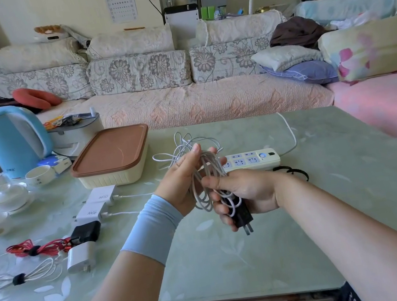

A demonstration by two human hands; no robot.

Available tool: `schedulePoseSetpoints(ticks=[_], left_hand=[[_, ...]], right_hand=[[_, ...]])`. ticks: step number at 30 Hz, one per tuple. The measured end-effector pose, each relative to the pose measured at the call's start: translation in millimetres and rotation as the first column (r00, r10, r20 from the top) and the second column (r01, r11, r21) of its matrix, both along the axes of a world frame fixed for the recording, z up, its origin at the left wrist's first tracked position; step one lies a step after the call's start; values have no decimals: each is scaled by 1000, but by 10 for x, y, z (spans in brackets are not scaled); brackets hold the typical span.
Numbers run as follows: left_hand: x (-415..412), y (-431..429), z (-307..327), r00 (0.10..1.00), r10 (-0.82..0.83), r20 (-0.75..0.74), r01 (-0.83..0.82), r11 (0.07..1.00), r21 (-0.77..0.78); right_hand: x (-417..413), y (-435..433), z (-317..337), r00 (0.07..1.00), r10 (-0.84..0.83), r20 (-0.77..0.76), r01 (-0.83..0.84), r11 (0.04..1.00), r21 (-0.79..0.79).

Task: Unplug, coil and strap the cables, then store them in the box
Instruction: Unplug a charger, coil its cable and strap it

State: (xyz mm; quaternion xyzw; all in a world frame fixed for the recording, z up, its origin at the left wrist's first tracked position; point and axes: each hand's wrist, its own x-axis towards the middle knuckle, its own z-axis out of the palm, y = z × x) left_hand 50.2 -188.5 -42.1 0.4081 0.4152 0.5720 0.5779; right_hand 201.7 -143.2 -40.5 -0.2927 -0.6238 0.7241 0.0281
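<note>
Right hand (247, 192): fingers (220, 210) curled tight round the black charger (242, 218) and the bottom of the coil, thumb clamped over the loops. Left hand (181, 180) pinches the top of the same white cable (203, 176), fingers nearly straight, thumb across. The coil is in the air above the bench (238, 262), only partly wound. The loose tail (183, 143) lies in a heap on the bench behind the hands, just beside the power strip (252, 159).

Risks, my read:
- The tail looks snarled. Drawing in the next loop could drag a knot into the coil or hook the power strip.
- Loops are uneven. If either grip slackens they spring apart.
- The straps (291, 172) lie behind the right wrist. Fetching one takes a hand off the coil, which is the likeliest moment for it to unravel.
- The box (113, 157) has its lid on, so it needs a free hand too.
- Two white chargers (95, 204) are uncoiled, leads running toward the heap. Cannot tell if they cross it.
</note>
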Motion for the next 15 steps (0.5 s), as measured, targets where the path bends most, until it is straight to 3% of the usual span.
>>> schedulePoseSetpoints(ticks=[8, 15], left_hand=[[28, 1, 19, 993, -80, 81, 78, 996, 36], [180, 142, 103, 975, 155, 158, -158, 987, 5]], right_hand=[[-76, -48, -16, 975, 147, 168, -154, 987, 33], [-92, 5, 66, 940, 48, 337, -126, 969, 214]])
